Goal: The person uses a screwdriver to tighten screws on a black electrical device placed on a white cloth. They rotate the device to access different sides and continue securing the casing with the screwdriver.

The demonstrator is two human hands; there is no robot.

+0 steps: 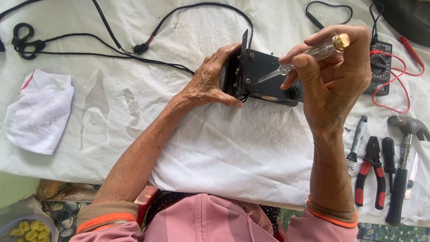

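Observation:
My left hand (210,83) grips the left end of a small black metal box (262,76) that stands on a white sheet (224,148). My right hand (333,74) holds a clear-handled screwdriver with a brass cap (313,53). Its thin tip points down-left at a screw on the top face of the box. A black cable (204,9) loops away from behind the box toward the far side of the sheet.
A black multimeter with red leads (381,67) lies right of the box. Red-handled pliers (371,172), a small screwdriver, a hammer (403,166) and a wire stripper lie at the right edge. A folded white cloth (40,110) lies left. A bowl of yellow pieces (27,228) sits below.

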